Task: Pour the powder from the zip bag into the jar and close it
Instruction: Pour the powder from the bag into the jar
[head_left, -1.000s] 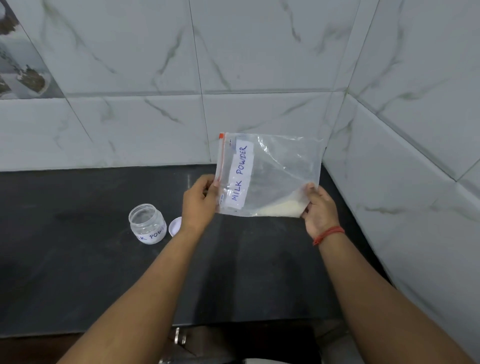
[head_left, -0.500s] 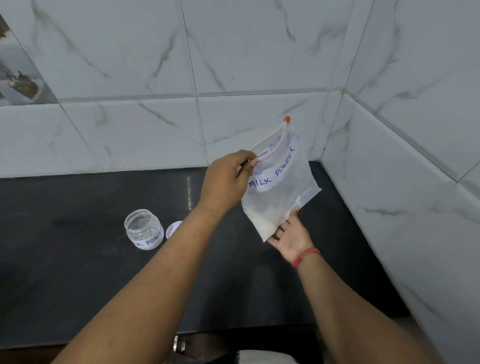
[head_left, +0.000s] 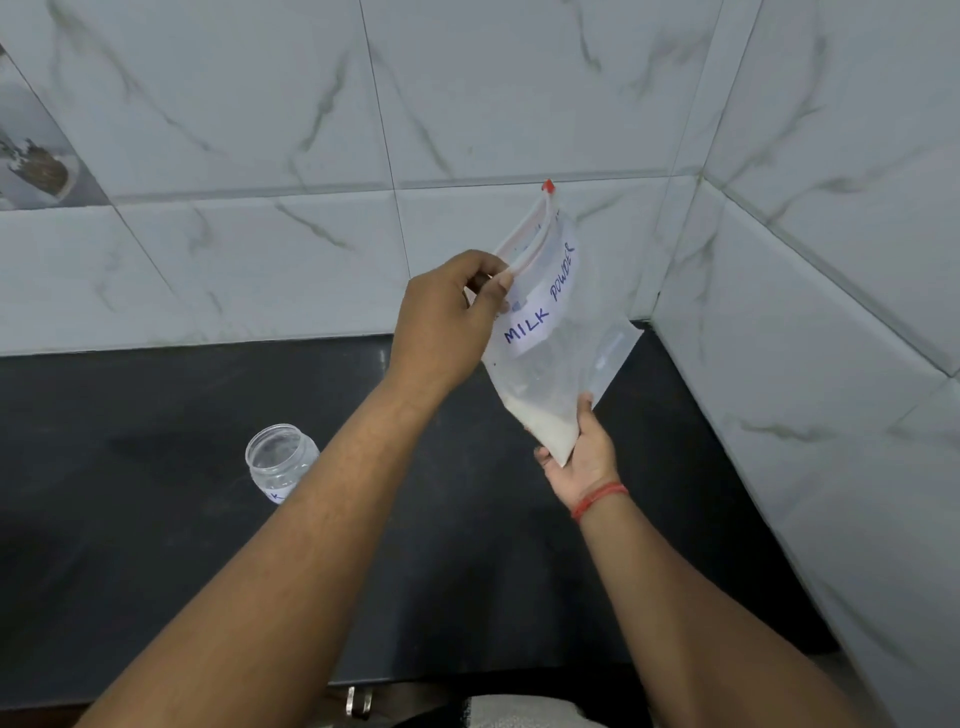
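Note:
A clear zip bag (head_left: 558, 343) labelled MILK POWDER hangs tilted in the air above the right part of the black counter (head_left: 156, 545). White powder has settled in its lowest corner. My left hand (head_left: 447, 317) pinches the zip edge near the top, where the seal looks parted. My right hand (head_left: 584, 452) cups the bag's bottom corner from below. An open, empty glass jar (head_left: 280, 460) with a white label stands on the counter to the left, partly behind my left forearm. Its lid is hidden by that arm.
White marble-look tiled walls (head_left: 519, 104) close the counter at the back and on the right, forming a corner. The counter's front edge runs along the bottom, with a metal handle (head_left: 358, 701) below it.
The bag has turned from lying sideways between both hands to hanging with the zip up. My left hand rose to the zip edge and my right hand dropped under the corner.

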